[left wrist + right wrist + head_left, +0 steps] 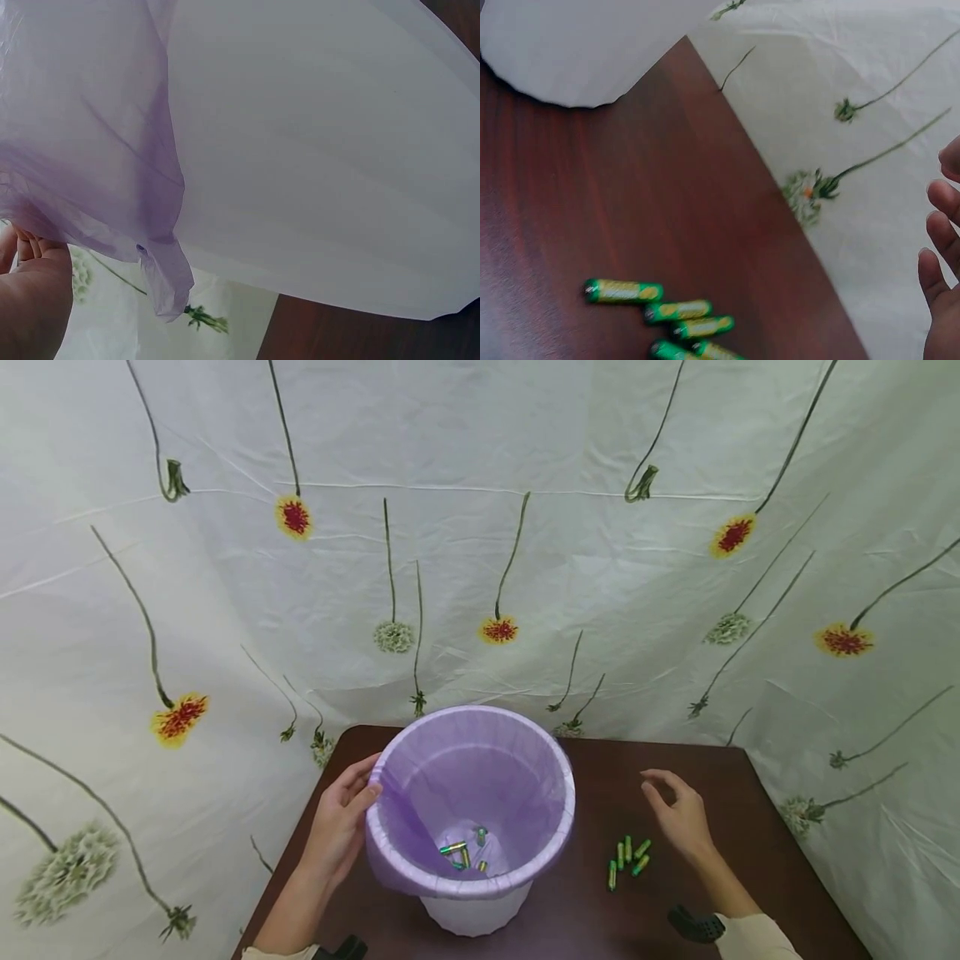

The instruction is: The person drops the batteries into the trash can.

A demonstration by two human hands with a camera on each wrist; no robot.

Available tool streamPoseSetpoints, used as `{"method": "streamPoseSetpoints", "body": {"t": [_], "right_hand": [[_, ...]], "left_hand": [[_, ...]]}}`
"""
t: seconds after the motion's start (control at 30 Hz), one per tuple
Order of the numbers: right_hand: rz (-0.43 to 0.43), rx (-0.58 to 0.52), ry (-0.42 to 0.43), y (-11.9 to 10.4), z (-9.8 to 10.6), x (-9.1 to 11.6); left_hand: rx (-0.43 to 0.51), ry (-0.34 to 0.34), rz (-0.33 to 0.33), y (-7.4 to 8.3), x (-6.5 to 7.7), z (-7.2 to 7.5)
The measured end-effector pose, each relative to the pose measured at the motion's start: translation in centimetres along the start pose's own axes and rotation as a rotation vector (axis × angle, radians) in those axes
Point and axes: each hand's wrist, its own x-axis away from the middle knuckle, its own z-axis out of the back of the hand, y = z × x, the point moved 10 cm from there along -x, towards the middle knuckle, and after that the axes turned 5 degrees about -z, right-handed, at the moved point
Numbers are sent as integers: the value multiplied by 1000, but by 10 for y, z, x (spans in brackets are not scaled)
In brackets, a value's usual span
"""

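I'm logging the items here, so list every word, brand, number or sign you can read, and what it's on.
No text is readable.
Batteries on the table: printed marks on the labels, too blurred to read.
Batteries in the bin: too small to read.
Bin and liner: no lettering seen.
Cloth: flower print, no words seen.

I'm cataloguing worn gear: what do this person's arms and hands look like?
The left grip and right grip are bare, gloveless hands. The left sleeve and right sleeve are cream. Near them are a black left band and a curved black right band, apparently ridged. No cables or markings are visible on them.
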Motion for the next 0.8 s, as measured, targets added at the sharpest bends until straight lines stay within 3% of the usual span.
{"method": "streamPoseSetpoints", "body": {"t": [0.43, 0.8], "right_hand": [[-147, -25, 27, 62, -28, 55], [-268, 42, -66, 104, -49, 88]], "left_hand": [[15, -8, -4, 0, -1, -3], [14, 6, -1, -1, 1, 0]]}}
